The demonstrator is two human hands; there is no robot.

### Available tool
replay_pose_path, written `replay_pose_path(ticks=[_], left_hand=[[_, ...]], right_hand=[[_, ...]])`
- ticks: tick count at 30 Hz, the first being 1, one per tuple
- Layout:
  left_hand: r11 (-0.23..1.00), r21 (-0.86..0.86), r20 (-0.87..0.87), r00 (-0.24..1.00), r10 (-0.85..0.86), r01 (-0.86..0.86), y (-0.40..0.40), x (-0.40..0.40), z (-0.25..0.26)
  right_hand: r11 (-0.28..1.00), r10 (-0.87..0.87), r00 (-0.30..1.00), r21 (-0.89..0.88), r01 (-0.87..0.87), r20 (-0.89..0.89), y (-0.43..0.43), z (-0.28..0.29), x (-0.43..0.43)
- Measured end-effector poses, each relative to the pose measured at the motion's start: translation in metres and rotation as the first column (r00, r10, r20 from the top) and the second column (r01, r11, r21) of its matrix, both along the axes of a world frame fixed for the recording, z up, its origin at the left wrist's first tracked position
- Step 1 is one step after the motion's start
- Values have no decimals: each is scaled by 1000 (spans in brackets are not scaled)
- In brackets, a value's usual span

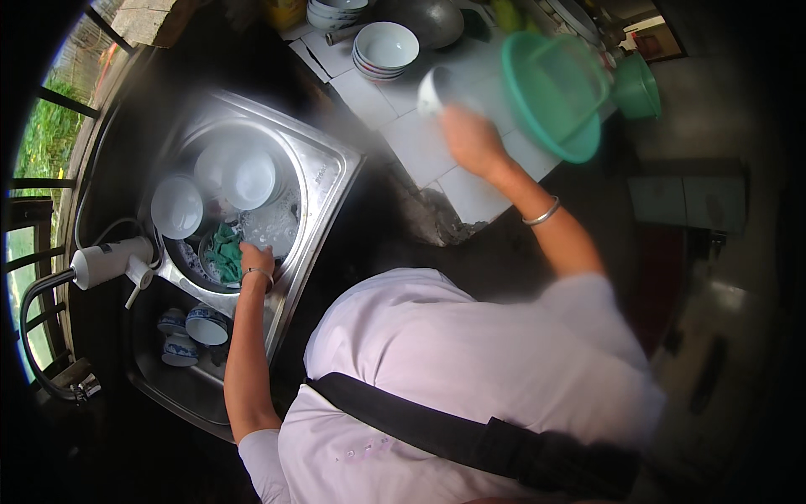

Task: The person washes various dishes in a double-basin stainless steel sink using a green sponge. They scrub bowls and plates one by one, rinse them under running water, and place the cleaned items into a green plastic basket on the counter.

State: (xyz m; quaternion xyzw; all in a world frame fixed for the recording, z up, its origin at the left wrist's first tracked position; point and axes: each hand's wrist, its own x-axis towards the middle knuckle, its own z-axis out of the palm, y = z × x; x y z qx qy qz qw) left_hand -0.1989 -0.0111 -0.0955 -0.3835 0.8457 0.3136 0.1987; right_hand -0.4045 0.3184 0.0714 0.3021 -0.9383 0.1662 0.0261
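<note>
My left hand (pixel 256 258) is in the round sink basin, gripping a green cloth (pixel 225 249) that lies bunched over a dish in soapy water. White bowls (pixel 249 183) and another white bowl (pixel 177 206) sit in the same basin, beyond the cloth. Out to the right, my right hand (pixel 471 140) holds a white bowl (pixel 430 94) by its side above the tiled counter (pixel 415 142). The bowl is blurred, and my hand hides part of it. A stack of white bowls (pixel 386 47) stands on the counter to its left.
Blue-patterned bowls (pixel 206 325) lie in the second basin, beside a white faucet heater (pixel 113 261) with a curved spout. A green plastic basin (pixel 535 104) is at the counter's right edge, and a metal wok (pixel 428 22) sits behind. The counter's near corner (pixel 450 230) is broken.
</note>
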Motion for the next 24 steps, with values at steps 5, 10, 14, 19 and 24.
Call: replay_pose_path(ticks=[5,10,14,19,24], left_hand=[[1000,-11,-126,992,6,-8,-6,11,-11],[999,-33,-137,991,6,-10,-13,16,-9],[1000,-27,-206,978,-6,1,-18,20,-5],[955,206,-262,928,265,-214,-38,35,3],[980,-106,-504,859,95,-170,-45,38,41]], right_hand=[[980,-90,996,180,91,-13,45,-35,-18],[949,15,998,316,3,-54,50,-65,-21],[917,-50,999,396,54,-21,49,-74,-15],[969,236,913,5,-248,-334,-42,-43,11],[755,654,701,-198,-625,284,-182,-73,105]])
